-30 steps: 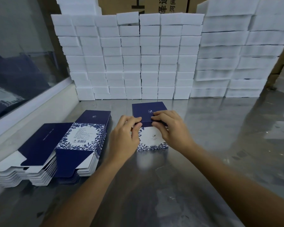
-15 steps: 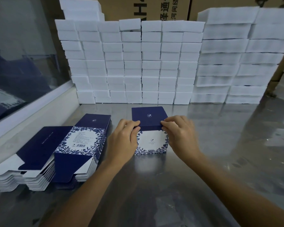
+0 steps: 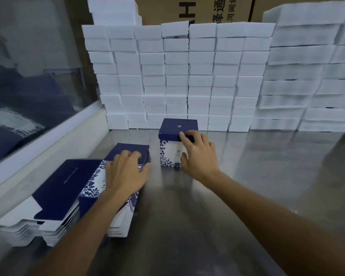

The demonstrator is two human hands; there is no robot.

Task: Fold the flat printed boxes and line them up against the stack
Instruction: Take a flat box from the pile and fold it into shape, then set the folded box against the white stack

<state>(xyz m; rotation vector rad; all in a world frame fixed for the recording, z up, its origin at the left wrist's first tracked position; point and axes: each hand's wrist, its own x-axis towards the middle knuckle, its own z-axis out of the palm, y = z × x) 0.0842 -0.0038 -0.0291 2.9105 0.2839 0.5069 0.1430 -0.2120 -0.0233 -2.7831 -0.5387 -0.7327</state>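
Observation:
A folded box [image 3: 173,136], navy on top with a white front and blue leaf print, stands upright on the steel table close to the wall of white blocks [image 3: 177,76]. My right hand [image 3: 199,154] holds it, fingers over the lid's near edge and thumb on the front face. My left hand [image 3: 126,170] lies on the nearer pile of flat printed boxes [image 3: 92,188] at the left, fingers spread over the top sheet; the hand is blurred. A second pile of flat boxes [image 3: 62,180], navy side up, sits beside it.
The steel table [image 3: 257,176] stretches to the right and toward me. A glass pane with a white ledge [image 3: 48,140] runs along the left. More white blocks [image 3: 307,76] are stacked at the back right, with cardboard cartons [image 3: 207,8] behind.
My left hand left the folded box and moved left onto the pile of flat boxes. My right hand pushed the folded box away from me, nearer the white blocks.

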